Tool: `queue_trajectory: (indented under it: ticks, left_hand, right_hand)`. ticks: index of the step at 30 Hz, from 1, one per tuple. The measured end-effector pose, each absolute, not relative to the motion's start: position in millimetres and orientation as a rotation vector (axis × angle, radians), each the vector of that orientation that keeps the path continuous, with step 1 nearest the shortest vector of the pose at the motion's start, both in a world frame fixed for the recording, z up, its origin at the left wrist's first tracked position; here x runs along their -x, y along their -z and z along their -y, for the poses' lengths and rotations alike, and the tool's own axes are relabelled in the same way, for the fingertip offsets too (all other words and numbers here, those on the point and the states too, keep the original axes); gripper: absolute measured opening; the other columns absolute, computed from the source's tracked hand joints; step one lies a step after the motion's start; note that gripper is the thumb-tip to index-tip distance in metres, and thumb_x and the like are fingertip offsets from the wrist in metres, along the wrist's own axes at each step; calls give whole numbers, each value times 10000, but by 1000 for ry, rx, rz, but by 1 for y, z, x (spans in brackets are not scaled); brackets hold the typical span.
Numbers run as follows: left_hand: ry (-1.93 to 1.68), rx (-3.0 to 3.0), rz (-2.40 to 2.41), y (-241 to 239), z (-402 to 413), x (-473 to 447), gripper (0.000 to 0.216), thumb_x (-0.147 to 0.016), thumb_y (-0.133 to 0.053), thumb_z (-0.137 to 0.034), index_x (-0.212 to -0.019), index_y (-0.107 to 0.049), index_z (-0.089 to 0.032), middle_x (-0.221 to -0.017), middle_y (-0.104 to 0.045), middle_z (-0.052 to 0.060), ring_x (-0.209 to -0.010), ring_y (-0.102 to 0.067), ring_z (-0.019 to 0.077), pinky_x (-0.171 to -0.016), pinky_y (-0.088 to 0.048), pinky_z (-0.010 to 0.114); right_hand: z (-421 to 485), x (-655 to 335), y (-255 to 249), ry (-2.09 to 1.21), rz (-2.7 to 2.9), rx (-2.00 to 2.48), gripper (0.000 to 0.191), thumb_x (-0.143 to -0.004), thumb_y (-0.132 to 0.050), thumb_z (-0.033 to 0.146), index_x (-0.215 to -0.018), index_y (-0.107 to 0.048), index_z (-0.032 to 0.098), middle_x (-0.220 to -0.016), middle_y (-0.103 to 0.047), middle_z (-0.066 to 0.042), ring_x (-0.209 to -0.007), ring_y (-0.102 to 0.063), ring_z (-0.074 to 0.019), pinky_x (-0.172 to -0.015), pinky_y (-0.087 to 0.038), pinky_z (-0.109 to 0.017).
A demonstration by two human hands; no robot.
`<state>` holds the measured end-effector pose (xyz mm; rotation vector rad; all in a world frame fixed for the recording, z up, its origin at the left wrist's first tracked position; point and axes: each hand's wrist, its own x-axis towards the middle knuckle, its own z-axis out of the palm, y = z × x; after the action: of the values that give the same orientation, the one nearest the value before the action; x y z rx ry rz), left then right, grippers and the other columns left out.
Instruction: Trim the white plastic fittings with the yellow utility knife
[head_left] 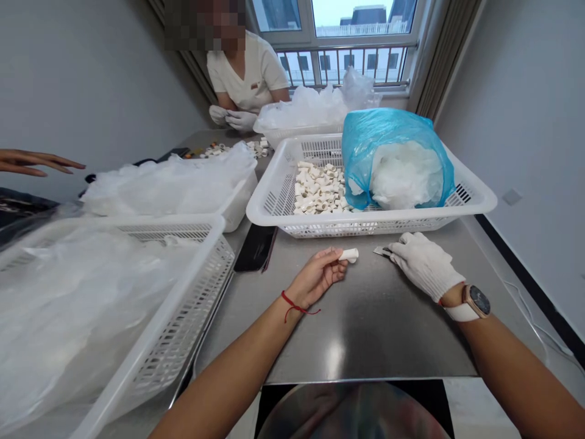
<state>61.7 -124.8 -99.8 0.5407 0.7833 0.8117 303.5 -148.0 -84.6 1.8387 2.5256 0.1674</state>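
Observation:
My bare left hand, with a red string at the wrist, pinches a small white cylindrical piece at its fingertips just above the steel table. My right hand wears a white glove and a watch; it rests on the table and holds a small metal blade that points toward the white piece. Right behind both hands stands a white basket holding several similar white pieces and a blue plastic bag with white material inside.
A dark phone lies left of my left hand. White baskets with clear plastic bags fill the left side. A person in a white shirt with gloved hands sits across; another person's bare hand reaches in at far left.

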Motion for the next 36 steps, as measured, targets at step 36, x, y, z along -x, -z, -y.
queue_trajectory:
  ticks: [36]
  left_hand:
    - [-1006,-1819,-960,91,152,-72,57,-814,-649,-238,-840,-699,-238,-895,-685,72,-895,-609,219,-870,-451,338]
  right_hand:
    - [167,-261,77,604,-3230,-2124,161,-896,-514,289,-939,-649,214,-951,-616,-65,-849,-590,-169,-744,-435,-286]
